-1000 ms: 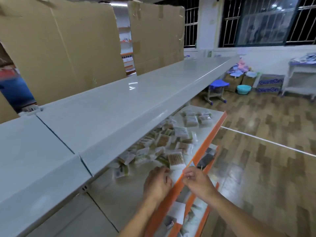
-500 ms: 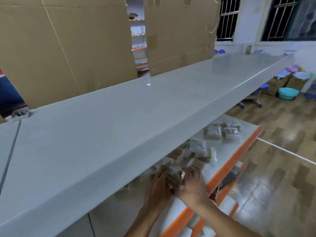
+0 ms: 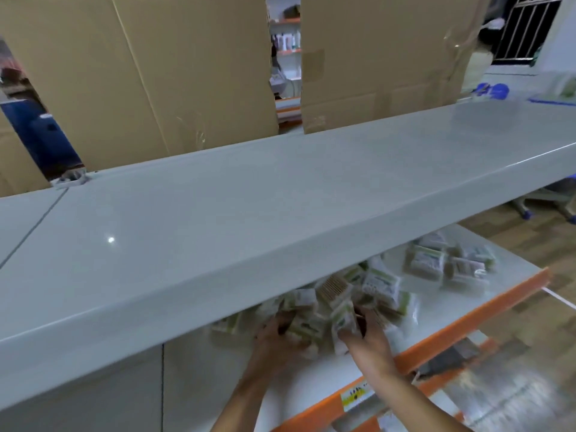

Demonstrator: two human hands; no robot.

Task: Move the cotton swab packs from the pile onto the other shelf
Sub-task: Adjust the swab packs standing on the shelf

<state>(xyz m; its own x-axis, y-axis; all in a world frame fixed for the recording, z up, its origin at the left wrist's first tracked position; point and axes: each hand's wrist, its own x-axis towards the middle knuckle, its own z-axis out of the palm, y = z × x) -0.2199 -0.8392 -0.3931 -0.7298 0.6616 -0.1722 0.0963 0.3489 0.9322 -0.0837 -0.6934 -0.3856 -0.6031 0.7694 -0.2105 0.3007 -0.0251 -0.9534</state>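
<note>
No legible text; shelf-edge label point(image 3: 355, 397) and pack point(image 3: 381, 283) prints blurred.

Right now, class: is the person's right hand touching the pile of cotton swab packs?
Touching. The head view shows the right hand with its fingers curled into the pile of cotton swab packs, no gap between them.

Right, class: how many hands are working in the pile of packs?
2. The left hand is at the pile's left side, the right hand at its front; both grip packs.
</note>
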